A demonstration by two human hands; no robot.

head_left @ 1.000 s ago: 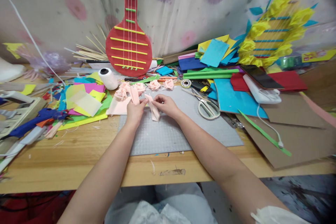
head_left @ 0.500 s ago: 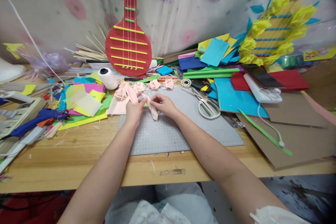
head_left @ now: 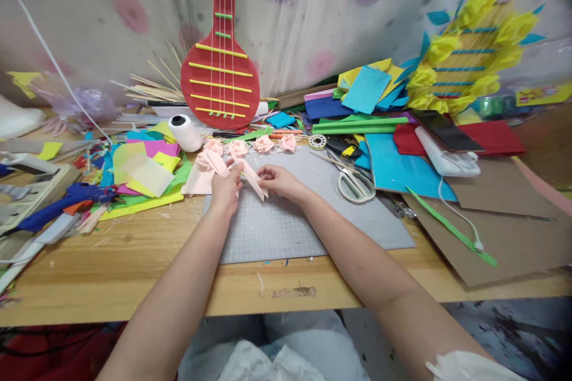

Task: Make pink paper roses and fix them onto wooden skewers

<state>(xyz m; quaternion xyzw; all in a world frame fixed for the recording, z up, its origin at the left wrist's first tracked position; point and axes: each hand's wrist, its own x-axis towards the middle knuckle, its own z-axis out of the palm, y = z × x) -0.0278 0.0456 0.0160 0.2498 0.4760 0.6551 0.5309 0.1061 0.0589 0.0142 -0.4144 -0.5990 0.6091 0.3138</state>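
Observation:
Over the grey cutting mat [head_left: 286, 232], my left hand [head_left: 226, 189] is closed on a folded pale pink paper strip [head_left: 251, 178], which slants down to the right. A second pink strip [head_left: 216, 162] sticks up at the left of the same hand. My right hand [head_left: 282, 181] is closed, its fingertips pinched at the right edge of the slanting strip near its lower end. Just beyond lie several pink paper roses [head_left: 263, 143] in a row. A pink paper sheet [head_left: 196, 181] lies left of my left hand.
Behind stand a thread spool [head_left: 185, 133] and a red paper guitar [head_left: 220, 80]. Scissors [head_left: 355, 183] lie on the mat's right. A blue glue gun [head_left: 67, 202] and coloured paper scraps [head_left: 143, 169] are at the left; brown cardboard [head_left: 482, 244] and a phone [head_left: 447, 129] at the right.
The slanting strip has shifted slightly up and left, and its folded lower end has spread apart. My left hand has turned a little; my right hand has barely moved.

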